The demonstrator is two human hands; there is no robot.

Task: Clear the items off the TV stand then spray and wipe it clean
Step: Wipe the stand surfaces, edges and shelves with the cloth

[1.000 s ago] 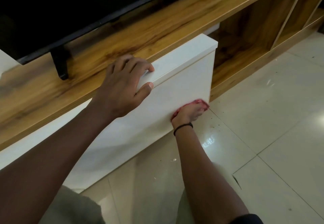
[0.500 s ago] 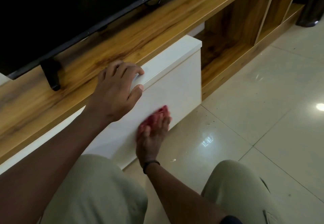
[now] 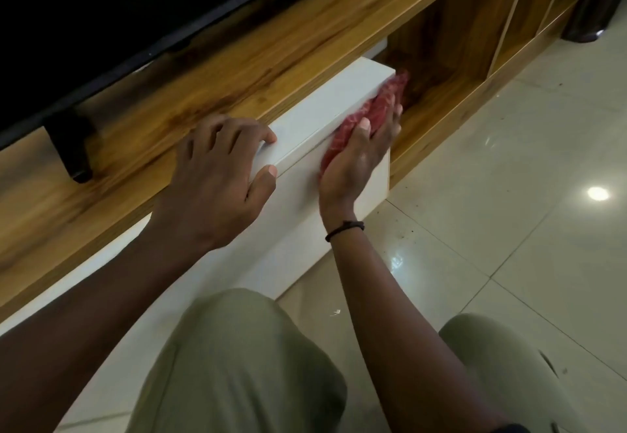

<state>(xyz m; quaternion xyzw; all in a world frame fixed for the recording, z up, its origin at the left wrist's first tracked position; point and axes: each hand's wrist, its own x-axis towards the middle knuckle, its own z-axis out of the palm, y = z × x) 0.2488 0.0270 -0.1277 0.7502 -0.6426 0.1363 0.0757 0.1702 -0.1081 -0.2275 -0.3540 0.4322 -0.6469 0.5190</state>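
Head view: right hand [image 3: 356, 164], fingers flat, swept red cloth [image 3: 385, 100] up white cabinet [image 3: 322, 110] front to its top-right corner; left hand [image 3: 220, 174] fingers clench top edge. Front likely nearly wiped.

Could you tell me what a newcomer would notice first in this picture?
The red cloth stands out most, pressed by the right hand against the upper right corner of the white cabinet, mid-frame. Just left of it, the left hand grips the cabinet's top edge, in front of the wooden top, where the dark TV fills the upper left.
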